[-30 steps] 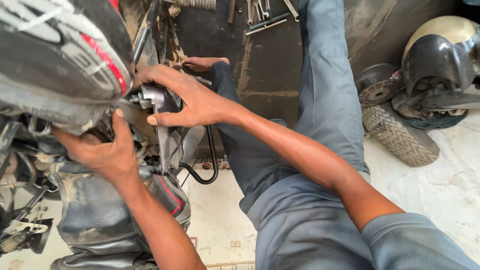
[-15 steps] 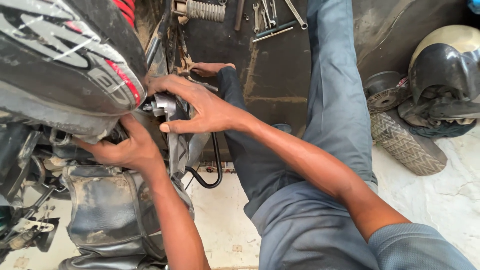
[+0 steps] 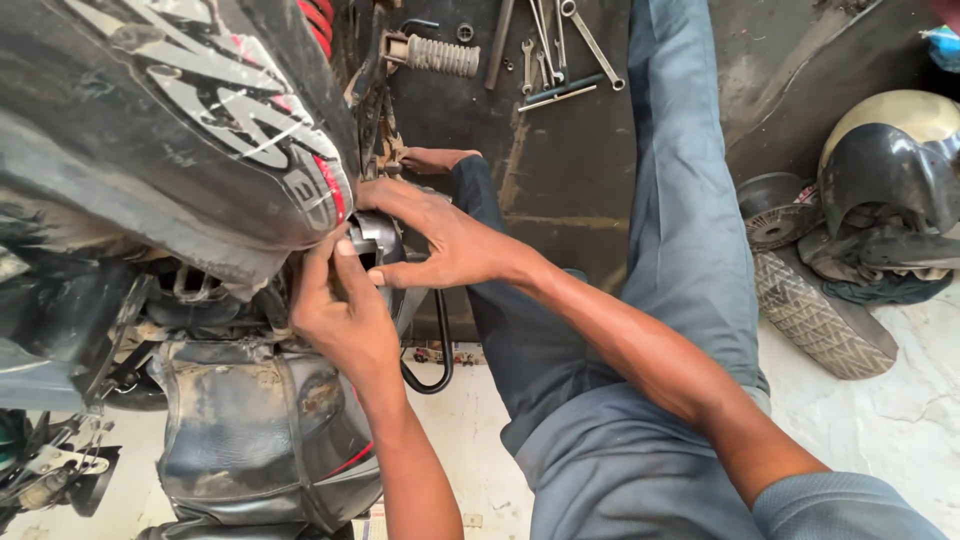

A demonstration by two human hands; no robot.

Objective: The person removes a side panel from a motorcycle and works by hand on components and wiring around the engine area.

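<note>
Oil-stained dark matting (image 3: 560, 180) covers the workshop floor ahead of you, giving way to pale concrete (image 3: 900, 420) at your four o'clock; loose spanners (image 3: 560, 45) and a coiled spring (image 3: 440, 55) lie at twelve o'clock, while a helmet (image 3: 895, 160) and a worn tyre (image 3: 820, 310) sit at three o'clock, well apart from the work; your grey-trousered legs (image 3: 680, 230) stretch out along the mat; at your ten o'clock looms the motorcycle's black tank panel (image 3: 180, 130) with its red and white graphics, and beneath it the dusty side cover (image 3: 250, 430). Your right hand (image 3: 440, 240) is curled over a small round black-and-metal part (image 3: 378, 240) tucked just under the panel's edge, fingers wrapped across its top and thumb beneath; your left hand (image 3: 340, 310) comes up from six o'clock, fingertips pressed against the same part from the other side, so both hands are closed about it rather than spread; a black hose loop (image 3: 435, 350) hangs just below. By the look of it you are seating or working this part at its mount, mid-step; whether it is free or fastened is hidden by your fingers; the next move likely calls for a steady two-handed grip and a careful turn or push in line with the mount, keeping clear of the hose.
</note>
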